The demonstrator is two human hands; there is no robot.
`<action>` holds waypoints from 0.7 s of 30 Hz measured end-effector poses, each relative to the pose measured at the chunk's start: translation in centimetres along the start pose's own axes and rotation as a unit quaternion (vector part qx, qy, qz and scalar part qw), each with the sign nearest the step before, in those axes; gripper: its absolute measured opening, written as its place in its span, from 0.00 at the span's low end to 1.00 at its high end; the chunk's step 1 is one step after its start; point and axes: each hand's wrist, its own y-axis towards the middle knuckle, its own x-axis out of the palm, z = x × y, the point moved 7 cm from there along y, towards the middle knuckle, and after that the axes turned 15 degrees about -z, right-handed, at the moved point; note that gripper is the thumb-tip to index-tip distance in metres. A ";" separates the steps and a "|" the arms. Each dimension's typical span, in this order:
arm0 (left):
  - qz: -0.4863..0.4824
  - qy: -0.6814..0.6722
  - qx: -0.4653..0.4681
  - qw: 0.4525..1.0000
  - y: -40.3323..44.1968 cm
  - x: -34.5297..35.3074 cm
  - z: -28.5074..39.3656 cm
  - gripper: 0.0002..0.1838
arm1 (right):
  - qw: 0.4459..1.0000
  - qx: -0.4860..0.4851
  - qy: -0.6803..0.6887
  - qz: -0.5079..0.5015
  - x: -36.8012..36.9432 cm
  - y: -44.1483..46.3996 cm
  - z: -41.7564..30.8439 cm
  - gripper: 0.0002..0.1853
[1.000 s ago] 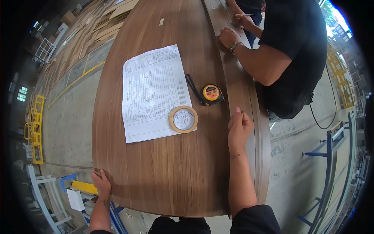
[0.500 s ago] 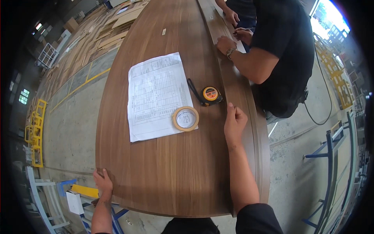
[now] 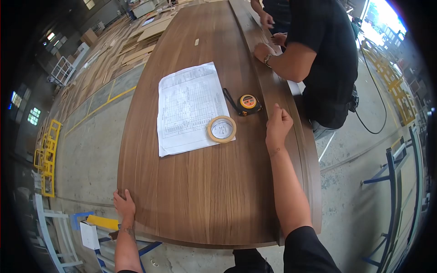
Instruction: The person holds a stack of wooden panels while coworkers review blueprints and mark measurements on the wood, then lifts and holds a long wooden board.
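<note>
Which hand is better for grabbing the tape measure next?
Probably the right hand: it's near the tape measure, while the left hand is farther away, at the edge of the board.

On the concrete floor (image 3: pixel 91 154) stood 2 yellow frames (image 3: pixel 54 157), 1 at left and 1 at right. A dark cable (image 3: pixel 385 111) curved near the right one. Wooden boards (image 3: pixel 150 34) lay at upper left, near a white cart (image 3: pixel 63 70).
</note>
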 end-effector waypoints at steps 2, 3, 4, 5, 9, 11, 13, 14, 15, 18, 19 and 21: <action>0.008 -0.001 -0.008 1.000 -0.8 0.1 -0.7 0.32 | 1.000 -0.004 -0.007 -0.012 0.9 0.0 -0.4 0.27; 0.011 0.001 -0.007 1.000 -0.7 0.2 -0.7 0.32 | 0.999 -0.024 -0.036 -0.016 1.2 0.0 -1.0 0.27; 0.013 0.005 -0.003 1.000 -0.5 0.0 -0.5 0.32 | 0.997 -0.044 -0.066 -0.015 1.3 -0.3 -1.6 0.27; 0.016 0.003 0.003 1.000 -0.2 -0.2 -0.2 0.32 | 0.997 -0.049 -0.064 -0.010 1.2 -0.2 -1.4 0.27; 0.004 0.005 -0.011 1.000 -0.4 0.2 -0.5 0.31 | 0.995 -0.041 -0.094 -0.010 0.8 -0.2 -1.1 0.27; 0.007 -0.002 -0.012 1.000 -0.2 0.2 -0.6 0.31 | 0.993 -0.039 -0.104 -0.027 1.5 0.1 -0.9 0.27; 0.008 0.002 -0.011 1.000 -0.3 0.1 -0.4 0.31 | 0.996 -0.038 -0.082 -0.025 1.3 0.1 -0.6 0.27; 0.004 0.003 -0.013 1.000 -0.2 0.3 -0.5 0.31 | 0.995 -0.035 -0.086 -0.027 1.1 0.0 -0.5 0.27; 0.005 0.002 -0.008 1.000 0.0 0.3 -0.7 0.31 | 0.995 -0.034 -0.086 -0.031 1.0 -0.2 -0.5 0.27; 0.009 -0.003 -0.005 1.000 0.1 0.4 -1.5 0.31 | 0.995 -0.027 -0.082 -0.042 1.3 0.1 -0.2 0.27; 0.011 -0.007 0.001 1.000 0.4 0.7 -1.3 0.31 | 0.996 -0.023 -0.079 -0.042 1.0 0.3 -0.1 0.27; 0.005 -0.004 -0.008 1.000 0.1 0.4 -0.7 0.31 | 0.995 -0.027 -0.083 -0.041 1.0 0.4 0.2 0.27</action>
